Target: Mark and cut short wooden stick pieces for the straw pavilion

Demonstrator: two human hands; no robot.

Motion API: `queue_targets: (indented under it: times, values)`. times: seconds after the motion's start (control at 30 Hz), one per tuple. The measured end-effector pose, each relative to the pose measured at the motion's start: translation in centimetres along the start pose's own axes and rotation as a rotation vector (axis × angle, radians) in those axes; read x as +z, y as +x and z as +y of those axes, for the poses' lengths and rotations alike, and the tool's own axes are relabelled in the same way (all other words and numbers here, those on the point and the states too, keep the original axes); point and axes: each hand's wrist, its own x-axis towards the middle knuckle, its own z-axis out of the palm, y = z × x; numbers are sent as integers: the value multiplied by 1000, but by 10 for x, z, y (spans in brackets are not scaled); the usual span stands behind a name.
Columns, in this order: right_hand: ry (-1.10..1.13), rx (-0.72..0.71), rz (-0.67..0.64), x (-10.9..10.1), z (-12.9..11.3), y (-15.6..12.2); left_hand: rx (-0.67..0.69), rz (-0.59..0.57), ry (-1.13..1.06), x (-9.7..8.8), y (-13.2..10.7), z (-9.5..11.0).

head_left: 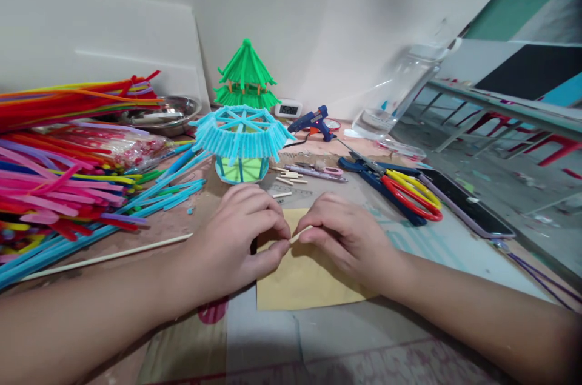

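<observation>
My left hand (248, 230) and my right hand (348, 239) meet over a tan sheet of paper (313, 288). Both are closed in a pinch on a short pale wooden stick (299, 236), one at each end; fingers hide most of it. Just behind my left hand stands a model pavilion part with a light-blue pipe-cleaner roof (245, 136) and yellow-green walls (243, 170). Several cut stick pieces (291, 177) lie beyond the paper. A longer wooden stick (104, 259) passes behind my left forearm.
Bundles of colored pipe cleaners (54, 185) fill the left side. At the back are a green pipe-cleaner roof (247, 73), a small clock (288, 108), a blue glue gun (313, 122) and a clear jug (391, 94). Scissors (409, 194), blue-handled pliers (386, 191) and a phone (468, 203) lie right.
</observation>
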Motion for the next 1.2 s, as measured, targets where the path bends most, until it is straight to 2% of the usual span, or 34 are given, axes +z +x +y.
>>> queue_targets:
  times: [0.43, 0.57, 0.67, 0.8, 0.93, 1.1, 1.2]
  values:
    - [-26, -31, -34, 2, 0, 0, 43, -26, 12, 2, 1, 1]
    - [3, -41, -52, 4, 1, -1, 8, 32, -14, -3, 1, 3]
    - [19, 7, -36, 2, 1, -2, -2, 70, -90, -10, 0, 6]
    - [4, 72, 23, -6, 2, -1, 97, -23, -84, -11, -4, 7]
    - [-48, 83, 42, -11, 10, 0, 22, -81, -3, -3, -6, 3]
    - [-130, 114, -102, -8, 17, 0, -19, -202, 69, 1, -7, -2]
    - [-106, 139, -137, -4, 15, -1, -35, -239, 92, 0, -8, -3]
